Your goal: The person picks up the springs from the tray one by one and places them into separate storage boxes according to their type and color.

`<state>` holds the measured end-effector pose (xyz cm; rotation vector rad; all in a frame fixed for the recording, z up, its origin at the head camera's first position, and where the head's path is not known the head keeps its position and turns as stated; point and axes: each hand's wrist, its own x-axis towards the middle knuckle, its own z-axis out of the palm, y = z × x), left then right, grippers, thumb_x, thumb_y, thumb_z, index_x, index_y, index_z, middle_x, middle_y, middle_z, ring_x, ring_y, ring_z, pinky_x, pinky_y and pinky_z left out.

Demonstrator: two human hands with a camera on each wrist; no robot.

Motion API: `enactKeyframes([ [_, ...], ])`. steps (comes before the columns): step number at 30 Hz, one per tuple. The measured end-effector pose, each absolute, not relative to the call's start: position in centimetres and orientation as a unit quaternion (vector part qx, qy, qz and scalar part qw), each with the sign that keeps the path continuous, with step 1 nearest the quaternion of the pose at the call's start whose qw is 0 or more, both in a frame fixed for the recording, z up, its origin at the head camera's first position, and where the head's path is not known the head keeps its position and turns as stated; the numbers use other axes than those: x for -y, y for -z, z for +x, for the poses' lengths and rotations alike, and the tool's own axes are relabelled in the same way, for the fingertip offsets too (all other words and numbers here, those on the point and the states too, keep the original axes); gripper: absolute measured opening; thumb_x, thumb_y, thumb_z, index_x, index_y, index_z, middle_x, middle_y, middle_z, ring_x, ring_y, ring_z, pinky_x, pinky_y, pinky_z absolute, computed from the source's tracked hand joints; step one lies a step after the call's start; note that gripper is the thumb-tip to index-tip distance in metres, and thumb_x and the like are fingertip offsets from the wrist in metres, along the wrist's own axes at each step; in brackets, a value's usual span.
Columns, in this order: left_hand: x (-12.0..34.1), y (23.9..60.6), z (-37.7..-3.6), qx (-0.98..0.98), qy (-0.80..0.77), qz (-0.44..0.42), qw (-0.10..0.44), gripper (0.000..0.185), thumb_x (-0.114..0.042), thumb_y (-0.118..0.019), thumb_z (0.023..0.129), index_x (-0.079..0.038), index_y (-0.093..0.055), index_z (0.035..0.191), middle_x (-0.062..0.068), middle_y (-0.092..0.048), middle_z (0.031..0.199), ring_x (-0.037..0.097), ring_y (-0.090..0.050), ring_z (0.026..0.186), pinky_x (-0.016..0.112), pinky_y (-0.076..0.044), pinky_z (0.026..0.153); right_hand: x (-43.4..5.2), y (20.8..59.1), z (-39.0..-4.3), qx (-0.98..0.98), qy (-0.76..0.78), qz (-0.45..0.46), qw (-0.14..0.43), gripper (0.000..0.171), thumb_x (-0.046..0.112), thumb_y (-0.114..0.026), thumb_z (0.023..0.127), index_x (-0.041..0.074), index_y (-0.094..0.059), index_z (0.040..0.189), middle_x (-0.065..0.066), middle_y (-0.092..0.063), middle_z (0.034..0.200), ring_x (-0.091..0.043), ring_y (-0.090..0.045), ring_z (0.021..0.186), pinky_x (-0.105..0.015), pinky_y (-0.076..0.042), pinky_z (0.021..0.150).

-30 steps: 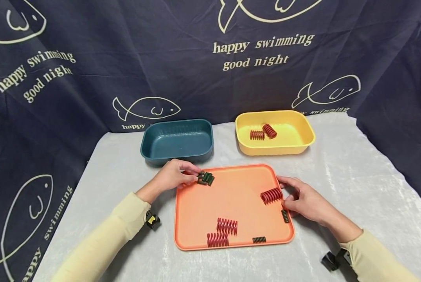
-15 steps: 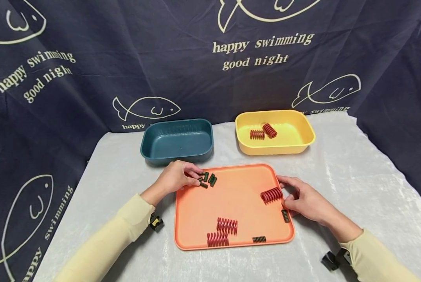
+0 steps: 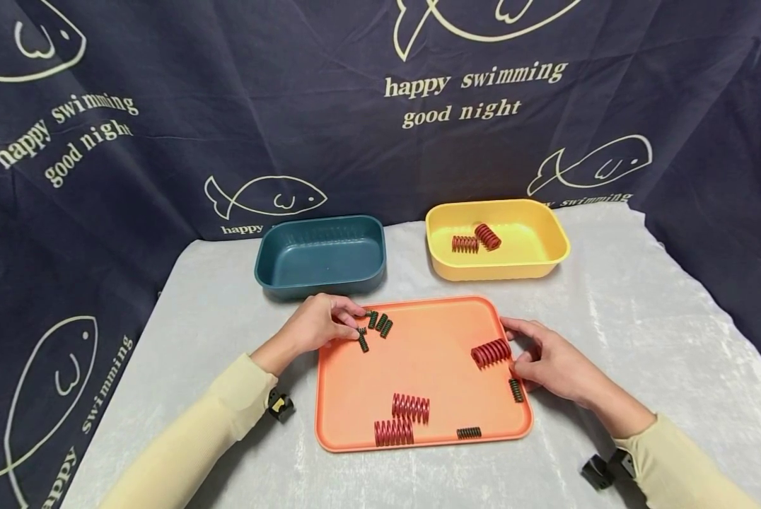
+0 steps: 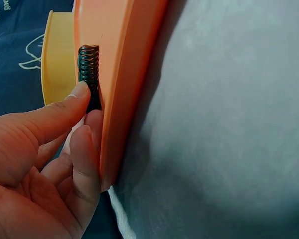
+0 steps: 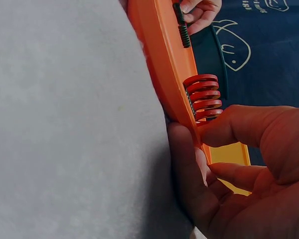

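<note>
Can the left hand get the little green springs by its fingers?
Probably yes. The left hand already touches one little green spring, and two more lie right beside it on the orange tray, nothing blocking.

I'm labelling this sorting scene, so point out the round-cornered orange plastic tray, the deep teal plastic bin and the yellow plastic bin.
orange plastic tray point(image 3: 431, 353), head view, bare floor at its middle.
teal plastic bin point(image 3: 320, 261), head view, inside floor.
yellow plastic bin point(image 3: 533, 244), head view, bare inside floor.

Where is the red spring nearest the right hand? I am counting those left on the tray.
In the head view, the red spring lies on the orange tray near its right edge, beside the right hand.
</note>
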<state>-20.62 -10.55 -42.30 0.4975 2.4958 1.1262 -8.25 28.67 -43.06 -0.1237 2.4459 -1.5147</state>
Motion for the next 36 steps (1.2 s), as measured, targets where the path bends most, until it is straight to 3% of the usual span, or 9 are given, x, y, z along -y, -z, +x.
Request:
enactKeyframes([
  [6,10.7,42.3,-20.6,-0.883,-0.396,0.185,0.171,0.03,-0.009,-0.09,0.08,-0.012,-0.08,0.108,-0.005,-0.076,0.083,0.01,-0.068,0.076,0.026,-0.049,0.057,-28.7,43.0,-8.3,-0.843,0.52,-0.044,0.127,0.075,-0.012,-0.066,0.085,-0.003,-0.039,0.154,-0.023,-0.049,0.13,-0.015,-0.06,0.073,-0.032,-0.055,0.055],
  [19,11.0,41.8,-20.4,-0.871,-0.421,0.192,0.167,0.032,-0.006,-0.087,0.083,-0.01,-0.077,0.113,-0.003,-0.075,0.082,0.016,-0.067,0.068,0.028,-0.052,0.057,-28.7,43.1,-8.3,-0.842,0.522,-0.046,0.128,0.075,-0.012,-0.066,0.085,-0.003,-0.039,0.154,-0.023,-0.049,0.13,-0.015,-0.059,0.072,-0.032,-0.055,0.055],
  [25,11.1,40.3,-20.5,-0.872,-0.422,0.191,0.16,0.033,-0.009,-0.086,0.084,-0.011,-0.077,0.116,-0.004,-0.075,0.085,0.015,-0.071,0.076,0.028,-0.054,0.061,-28.7,43.0,-8.2,-0.842,0.523,-0.045,0.129,0.076,-0.012,-0.066,0.085,-0.003,-0.038,0.155,-0.023,-0.049,0.131,-0.016,-0.06,0.072,-0.033,-0.055,0.055],
  [36,12.2,35.7,-22.4,-0.868,-0.439,0.18,0.143,0.03,-0.011,-0.081,0.088,-0.018,-0.076,0.118,-0.001,-0.077,0.091,0.023,-0.073,0.079,0.04,-0.057,0.058,-28.7,43.0,-8.2,-0.837,0.53,-0.048,0.13,0.076,-0.012,-0.066,0.085,-0.004,-0.037,0.155,-0.024,-0.047,0.132,-0.016,-0.061,0.072,-0.034,-0.057,0.056],
])
